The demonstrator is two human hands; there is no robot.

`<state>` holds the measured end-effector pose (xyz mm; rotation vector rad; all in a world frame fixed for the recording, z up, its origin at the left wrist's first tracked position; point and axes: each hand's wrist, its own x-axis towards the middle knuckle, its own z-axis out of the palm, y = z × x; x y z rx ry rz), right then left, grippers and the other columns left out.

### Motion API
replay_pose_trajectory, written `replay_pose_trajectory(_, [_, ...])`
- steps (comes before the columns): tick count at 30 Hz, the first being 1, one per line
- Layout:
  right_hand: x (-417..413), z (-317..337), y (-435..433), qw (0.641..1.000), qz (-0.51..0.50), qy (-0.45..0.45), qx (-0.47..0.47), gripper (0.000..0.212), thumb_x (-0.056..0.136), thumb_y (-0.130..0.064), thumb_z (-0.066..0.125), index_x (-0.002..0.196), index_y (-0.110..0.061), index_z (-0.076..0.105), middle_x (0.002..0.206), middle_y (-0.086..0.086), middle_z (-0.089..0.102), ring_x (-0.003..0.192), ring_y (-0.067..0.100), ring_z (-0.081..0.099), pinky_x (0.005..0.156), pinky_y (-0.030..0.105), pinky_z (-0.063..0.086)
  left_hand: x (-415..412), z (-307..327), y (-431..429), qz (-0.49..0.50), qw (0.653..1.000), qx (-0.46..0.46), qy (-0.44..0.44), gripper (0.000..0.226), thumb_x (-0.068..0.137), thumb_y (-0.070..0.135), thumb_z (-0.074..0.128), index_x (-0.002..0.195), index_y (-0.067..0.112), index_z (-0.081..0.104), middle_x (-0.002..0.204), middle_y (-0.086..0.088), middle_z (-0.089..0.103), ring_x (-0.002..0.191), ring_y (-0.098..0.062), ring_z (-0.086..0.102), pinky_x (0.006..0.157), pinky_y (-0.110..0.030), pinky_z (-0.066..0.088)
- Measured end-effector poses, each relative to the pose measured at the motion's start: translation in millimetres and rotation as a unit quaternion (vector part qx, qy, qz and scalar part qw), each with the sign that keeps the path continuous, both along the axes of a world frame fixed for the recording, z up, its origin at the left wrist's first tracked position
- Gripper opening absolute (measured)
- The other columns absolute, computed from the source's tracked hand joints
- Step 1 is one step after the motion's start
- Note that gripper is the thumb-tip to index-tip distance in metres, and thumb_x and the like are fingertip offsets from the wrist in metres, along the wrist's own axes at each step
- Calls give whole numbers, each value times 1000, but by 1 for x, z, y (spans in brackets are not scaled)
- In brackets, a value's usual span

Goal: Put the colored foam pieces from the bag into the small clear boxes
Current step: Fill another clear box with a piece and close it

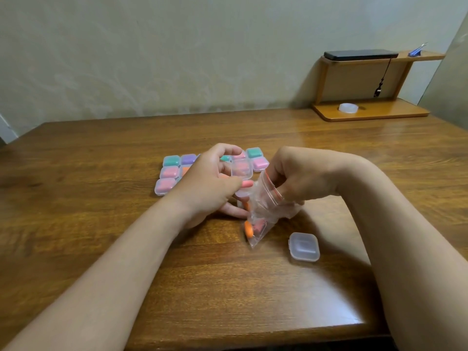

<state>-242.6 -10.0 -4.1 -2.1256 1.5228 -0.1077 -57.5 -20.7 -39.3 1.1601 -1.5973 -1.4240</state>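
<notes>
- Right hand [291, 178] is pinching the limp, likely slippery bag [266, 198] by its mouth.
- Left hand [210, 183] is gripping an open clear box [241, 169] at the bag's 10 o'clock.
- Foam pieces [254, 228] are lying in the bag bottom, probably light and squashy.

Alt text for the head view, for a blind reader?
The left hand holds an open box while the right hand grips the mouth of a bag of foam pieces. Filled boxes sit behind; an empty box lies on the table.

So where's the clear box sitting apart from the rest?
The clear box lies on the table, right of centre in the head view, beside the bag's lower end, below the right hand.
</notes>
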Motion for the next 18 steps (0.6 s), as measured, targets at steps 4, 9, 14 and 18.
replay_pose_trajectory(4, [0,0,-1,1000,2,13,5,20,90,-18,67,71,-17,75,71,0,71,70,15,65,62,26,55,-1,-1,-2,9,1000,-10,-8,49,94,-7,58,129,28,51,117,-14,59,93,-21,75,65,-43,63])
replay_pose_trajectory(9, [4,1,1,1000,11,27,6,20,89,-19,69,70,-25,71,72,-7,69,72,11,65,63,23,54,0,-1,-3,15,999,-20,-22,51,94,-5,62,129,30,50,114,-12,58,89,-24,76,67,-46,64])
replay_pose_trajectory(14, [12,-1,2,998,30,54,4,15,87,-15,68,75,-24,71,77,-5,69,76,14,64,68,28,57,-1,-1,-2,19,999,-22,-21,50,94,-4,61,130,29,50,112,-13,57,84,-27,76,65,-42,64])
replay_pose_trajectory(18, [13,-1,1,998,37,55,10,9,86,-18,70,80,-23,74,80,-4,70,78,14,65,67,25,55,-2,-1,-2,22,999,-24,-24,50,94,-5,60,131,28,50,113,-14,57,86,-27,76,64,-42,64])
